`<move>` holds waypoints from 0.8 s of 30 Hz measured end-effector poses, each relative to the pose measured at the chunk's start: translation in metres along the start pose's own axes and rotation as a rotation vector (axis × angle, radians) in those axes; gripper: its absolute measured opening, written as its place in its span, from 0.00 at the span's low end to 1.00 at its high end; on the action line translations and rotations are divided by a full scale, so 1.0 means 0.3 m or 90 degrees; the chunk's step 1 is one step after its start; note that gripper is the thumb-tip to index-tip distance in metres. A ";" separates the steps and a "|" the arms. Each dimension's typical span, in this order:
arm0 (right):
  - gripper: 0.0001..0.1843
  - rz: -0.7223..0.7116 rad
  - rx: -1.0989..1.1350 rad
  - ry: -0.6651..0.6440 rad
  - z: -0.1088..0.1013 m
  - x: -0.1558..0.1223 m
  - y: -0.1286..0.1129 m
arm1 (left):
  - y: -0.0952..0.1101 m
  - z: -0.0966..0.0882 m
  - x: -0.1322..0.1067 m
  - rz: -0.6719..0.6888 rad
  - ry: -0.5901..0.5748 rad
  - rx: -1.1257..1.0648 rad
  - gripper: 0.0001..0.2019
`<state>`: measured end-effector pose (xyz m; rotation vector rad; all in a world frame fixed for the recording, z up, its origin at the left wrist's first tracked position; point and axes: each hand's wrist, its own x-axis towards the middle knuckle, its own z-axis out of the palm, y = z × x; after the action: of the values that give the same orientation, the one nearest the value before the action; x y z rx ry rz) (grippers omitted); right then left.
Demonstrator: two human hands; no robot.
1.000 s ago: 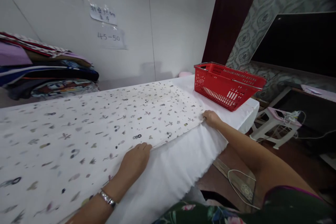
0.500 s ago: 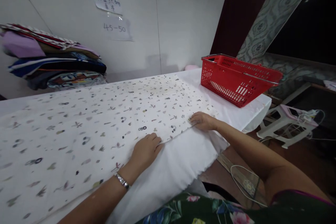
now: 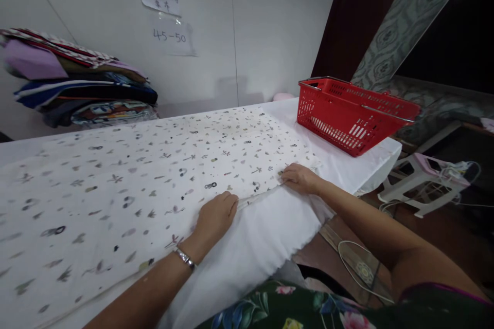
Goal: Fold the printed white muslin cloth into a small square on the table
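Observation:
A white cloth with small printed motifs [image 3: 154,180] lies spread over the table, which has a white cover [image 3: 262,236]. My left hand [image 3: 216,216], with a silver bracelet at the wrist, is closed on the near edge of the printed cloth; its fingertips are partly hidden. Farther right along the same edge, my right hand [image 3: 300,179] pinches the cloth near its right corner. Between the hands the edge shows more than one layer.
A red plastic basket [image 3: 347,118] stands at the table's back right. Folded clothes [image 3: 85,82] are stacked at the back left against the wall. Paper signs [image 3: 170,36] hang there. A white stool [image 3: 428,180] with cables is on the floor at right.
Both hands keep their places on the near edge. The edge between them has lifted slightly and shows its layers more. The view has shifted a little.

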<state>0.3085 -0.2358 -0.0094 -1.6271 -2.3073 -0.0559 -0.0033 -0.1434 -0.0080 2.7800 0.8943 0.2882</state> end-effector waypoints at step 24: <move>0.15 0.042 -0.071 0.012 0.025 -0.001 -0.004 | 0.015 0.052 0.002 0.134 0.073 0.074 0.15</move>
<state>0.3059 -0.2348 -0.0165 -1.7483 -2.2707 -0.1879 0.0034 -0.1487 -0.0218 2.9977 0.6602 0.4475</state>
